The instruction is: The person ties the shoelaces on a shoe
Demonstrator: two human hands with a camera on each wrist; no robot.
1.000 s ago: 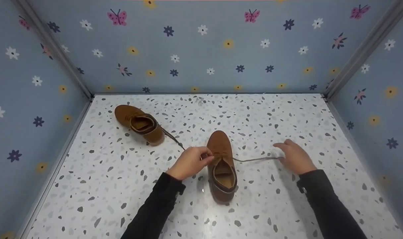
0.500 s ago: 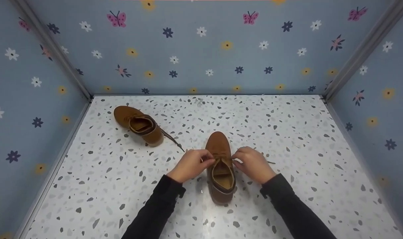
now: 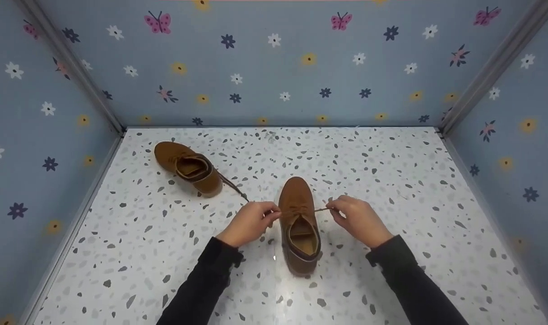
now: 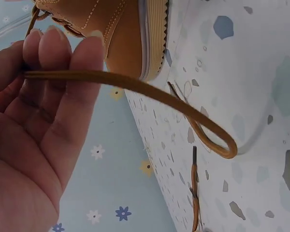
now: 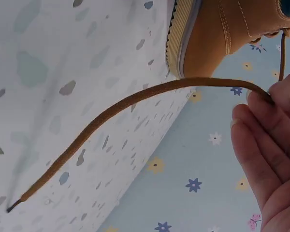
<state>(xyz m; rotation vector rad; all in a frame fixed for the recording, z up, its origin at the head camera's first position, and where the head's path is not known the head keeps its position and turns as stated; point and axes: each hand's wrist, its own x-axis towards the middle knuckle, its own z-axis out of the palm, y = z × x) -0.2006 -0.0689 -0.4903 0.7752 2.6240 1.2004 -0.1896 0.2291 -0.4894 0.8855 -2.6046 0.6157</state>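
A brown lace-up shoe [image 3: 296,194] stands on the floor between my hands, toe pointing away from me. My left hand [image 3: 251,221], at the shoe's left side, pinches one end of its lace between thumb and fingers. From those fingers a loose length of brown lace [image 4: 150,89] hangs down and bends back in a curve. To the right of the shoe, my right hand [image 3: 359,221] pinches the other end. That lace [image 5: 111,106] trails from the fingertips to its dark tip. Short stretches of lace run from the eyelets to both hands.
A second brown shoe [image 3: 170,155] lies turned toward the far left, its lace [image 3: 233,185] trailing toward my left hand. The speckled white floor [image 3: 373,153] is bounded by a flower-patterned blue wall [image 3: 256,54] at the back and similar walls at both sides.
My right hand came in from far right to the shoe's lacing, then drew slightly right again with the lace. My left hand has shifted a little left, pulling its lace out from the shoe.
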